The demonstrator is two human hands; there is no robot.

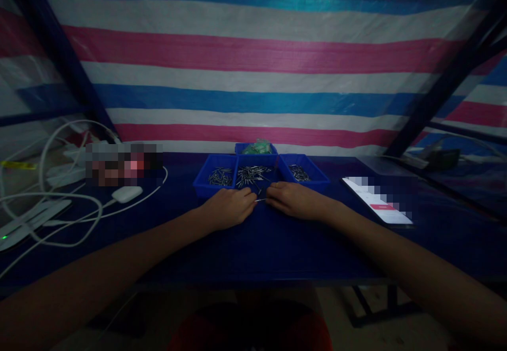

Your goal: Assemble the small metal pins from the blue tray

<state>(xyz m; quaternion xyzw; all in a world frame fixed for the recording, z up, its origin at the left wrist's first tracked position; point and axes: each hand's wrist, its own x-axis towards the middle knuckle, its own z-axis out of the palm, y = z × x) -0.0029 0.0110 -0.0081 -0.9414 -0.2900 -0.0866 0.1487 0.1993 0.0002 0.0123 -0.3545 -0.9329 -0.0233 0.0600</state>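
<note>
Between my two hands, just in front of the blue bins, runs a thin metal pin. My left hand is closed on its left end, and my right hand is closed on the other end. Behind the hands lies a loose pile of metal pins on the table. The left blue bin and the right blue bin each hold several small metal pieces. A third blue bin at the back holds green material that I cannot make out.
The dark blue table has a lit phone on the right. White cables and a white adapter lie on the left. A striped sheet hangs behind, between dark metal posts.
</note>
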